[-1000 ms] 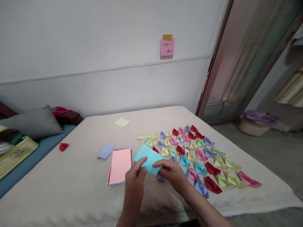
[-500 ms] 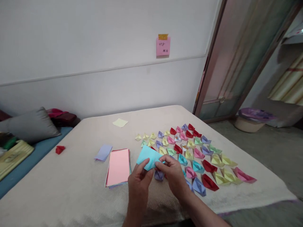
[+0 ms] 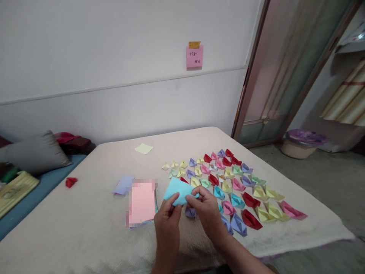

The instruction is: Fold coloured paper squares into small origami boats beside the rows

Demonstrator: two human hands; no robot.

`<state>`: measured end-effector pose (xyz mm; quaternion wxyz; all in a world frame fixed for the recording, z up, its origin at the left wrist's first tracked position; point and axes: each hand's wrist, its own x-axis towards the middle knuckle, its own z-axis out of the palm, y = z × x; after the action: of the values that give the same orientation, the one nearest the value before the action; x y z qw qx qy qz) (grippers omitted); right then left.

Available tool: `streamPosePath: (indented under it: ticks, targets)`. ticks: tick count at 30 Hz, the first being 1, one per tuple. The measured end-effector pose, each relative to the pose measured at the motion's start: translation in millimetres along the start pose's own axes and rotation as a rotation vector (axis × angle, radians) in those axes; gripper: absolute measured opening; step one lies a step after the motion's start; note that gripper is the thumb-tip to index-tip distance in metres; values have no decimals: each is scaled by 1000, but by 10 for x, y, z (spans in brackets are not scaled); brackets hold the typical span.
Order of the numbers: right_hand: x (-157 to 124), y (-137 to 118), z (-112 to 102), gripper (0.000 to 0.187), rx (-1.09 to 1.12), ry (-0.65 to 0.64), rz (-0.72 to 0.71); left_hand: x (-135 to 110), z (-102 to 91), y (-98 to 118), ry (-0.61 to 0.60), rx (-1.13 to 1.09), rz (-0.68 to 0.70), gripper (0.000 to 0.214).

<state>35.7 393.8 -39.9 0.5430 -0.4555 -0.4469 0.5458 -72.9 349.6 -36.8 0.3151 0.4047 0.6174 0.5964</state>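
Note:
A light-blue sheet of folded paper [image 3: 178,188] is held up between my two hands, above the bed cover. My left hand [image 3: 169,219] pinches its lower left edge, thumb in front. At its right corner my right hand [image 3: 205,207] grips it between thumb and fingers. Beyond and to the right of my hands stand several rows of folded paper boats [image 3: 237,200] in red, yellow, blue, pink, green and purple. A stack of coloured paper with a pink sheet [image 3: 142,201] on top lies left of my left hand.
Left of the stack lies a purple paper [image 3: 123,185]; farther back is a pale yellow sheet [image 3: 144,148]. A crumpled-looking red paper piece [image 3: 71,182] sits at the far left. A grey pillow [image 3: 35,152] lies beyond. A pink note [image 3: 194,57] is taped to the wall.
Both hands keep hold of the light-blue paper, which has tilted slightly, its face looking smoother now. The whole view has shifted a little.

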Motion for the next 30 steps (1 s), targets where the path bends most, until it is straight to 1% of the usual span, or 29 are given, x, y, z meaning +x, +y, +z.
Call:
streamPosePath:
  ticks: [3,8,11,16,20,23,25,28,30]
  targets:
    - [2,12,7,20,-12,2,-6,1,13,8,9,-13,-36,32]
    - [-6,41,19,19,-34,6,-29,2,48,-42,25,-24,-67,36]
    - [-16,63,27,19,-48,2,-28,-1,60,-68,41,-23,-72,36]
    - [-33,84,40,24,-91,-43,-41,1,58,-89,62,2,-63,33]
    - [-27,56,39,27,-47,-32,-22,5,56,-87,71,-9,-53,33]
    - [-3,33,20,25,10,-26,-34,8,58,-60,101,-28,-74,35]
    - [10,26,4,22,36,-19,-52,16,60,-34,115,-103,-92,44]
    - [8,27,-7,20,39,-17,-71,40,58,5,118,-353,-105,66]
    - [-10,29,-1,20,31,-49,-69,64,45,22,137,-490,-108,76]
